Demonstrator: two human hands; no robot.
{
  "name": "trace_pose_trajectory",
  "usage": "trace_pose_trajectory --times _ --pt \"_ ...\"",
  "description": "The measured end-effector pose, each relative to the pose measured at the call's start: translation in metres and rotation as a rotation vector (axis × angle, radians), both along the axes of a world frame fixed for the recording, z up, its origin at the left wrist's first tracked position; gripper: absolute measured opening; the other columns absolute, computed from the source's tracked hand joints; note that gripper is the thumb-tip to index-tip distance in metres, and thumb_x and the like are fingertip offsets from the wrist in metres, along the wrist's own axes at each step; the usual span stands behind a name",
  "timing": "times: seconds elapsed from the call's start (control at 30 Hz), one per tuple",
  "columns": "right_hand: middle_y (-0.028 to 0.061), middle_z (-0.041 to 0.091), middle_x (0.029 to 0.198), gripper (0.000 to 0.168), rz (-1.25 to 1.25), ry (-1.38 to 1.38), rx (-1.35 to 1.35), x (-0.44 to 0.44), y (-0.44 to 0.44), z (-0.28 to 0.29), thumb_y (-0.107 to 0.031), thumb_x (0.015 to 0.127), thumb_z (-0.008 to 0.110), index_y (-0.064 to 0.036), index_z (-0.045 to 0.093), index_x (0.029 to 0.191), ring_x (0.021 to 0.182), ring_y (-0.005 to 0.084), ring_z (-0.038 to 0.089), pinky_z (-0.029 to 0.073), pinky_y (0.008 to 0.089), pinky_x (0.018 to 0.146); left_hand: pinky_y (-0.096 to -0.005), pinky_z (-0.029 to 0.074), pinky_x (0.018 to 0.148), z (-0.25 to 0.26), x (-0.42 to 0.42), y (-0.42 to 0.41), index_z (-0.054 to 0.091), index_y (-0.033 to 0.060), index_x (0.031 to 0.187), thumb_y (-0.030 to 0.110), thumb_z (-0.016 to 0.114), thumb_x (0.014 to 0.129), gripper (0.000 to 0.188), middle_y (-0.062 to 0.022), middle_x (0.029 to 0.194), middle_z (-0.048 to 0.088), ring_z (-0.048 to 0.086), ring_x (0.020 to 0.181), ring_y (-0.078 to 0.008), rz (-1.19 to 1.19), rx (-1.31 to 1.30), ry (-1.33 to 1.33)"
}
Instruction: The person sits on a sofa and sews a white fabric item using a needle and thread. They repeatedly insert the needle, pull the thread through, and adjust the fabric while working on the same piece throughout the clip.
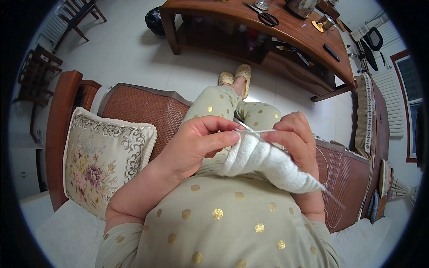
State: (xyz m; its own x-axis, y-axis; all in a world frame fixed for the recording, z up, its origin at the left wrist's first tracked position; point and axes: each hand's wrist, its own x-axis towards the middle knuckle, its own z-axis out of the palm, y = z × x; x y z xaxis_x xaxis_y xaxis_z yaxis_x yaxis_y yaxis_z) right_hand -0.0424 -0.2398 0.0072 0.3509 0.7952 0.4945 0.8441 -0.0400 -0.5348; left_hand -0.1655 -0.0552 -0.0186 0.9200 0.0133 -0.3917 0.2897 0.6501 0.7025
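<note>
A piece of white knitting (pixel 258 150) hangs in folds between my hands, above my lap. My left hand (pixel 207 137) pinches its upper left edge between thumb and forefinger. Close by the left fingertips, a thin knitting needle (pixel 244 125) slants through the top of the work. My right hand (pixel 295 137) grips the upper right side, with a light strand or needle stretched level between the two hands. Another thin needle tip (pixel 335 199) pokes out at the lower right end of the fabric. White yarn (pixel 326 167) trails down beside my right forearm.
A floral cushion (pixel 97 164) leans at the left on a sofa with a brown woven mat (pixel 144 107). Ahead, a wooden coffee table (pixel 214 10) carries black-handled scissors (pixel 266 17), a glass (pixel 263 4) and a remote control (pixel 331 52). A black bag-like object (pixel 156 20) sits on the floor.
</note>
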Motion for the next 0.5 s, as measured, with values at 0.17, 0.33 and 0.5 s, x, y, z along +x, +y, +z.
trace_pose_trajectory --times 0.17,0.33,0.5 --pt "0.0025 0.058 0.081 0.031 0.034 0.104 -0.031 0.0 -0.005 0.004 -0.018 0.062 0.072 -0.009 0.069 0.092 0.08 0.0216 0.053 0.045 0.0319 0.073 -0.0216 0.05 0.075 0.005 -0.001 -0.003 0.064 -0.0003 0.096 0.001 0.065 0.082 0.014 -0.0036 0.085 0.064 0.062 0.081 -0.0101 0.054 0.029 -0.026" --pt "0.0035 0.058 0.08 0.03 0.116 0.123 -0.045 0.008 -0.009 0.007 -0.018 0.065 0.071 -0.009 0.07 0.094 0.081 0.022 0.053 0.045 0.0321 0.074 -0.0222 0.049 0.078 0.007 -0.001 -0.004 0.065 -0.0005 0.095 0.0 0.065 0.081 0.014 -0.0037 0.086 0.064 0.061 0.084 -0.0098 0.037 0.159 -0.081" --pt "0.0046 0.059 0.082 0.024 0.26 0.318 -0.055 0.023 -0.007 0.0 -0.017 0.069 0.07 -0.009 0.069 0.092 0.082 0.0226 0.054 0.044 0.032 0.076 -0.022 0.048 0.079 0.015 0.001 -0.004 0.065 -0.0011 0.095 -0.002 0.065 0.08 0.015 -0.0029 0.086 0.063 0.06 0.084 -0.0091 -0.047 0.253 -0.099"
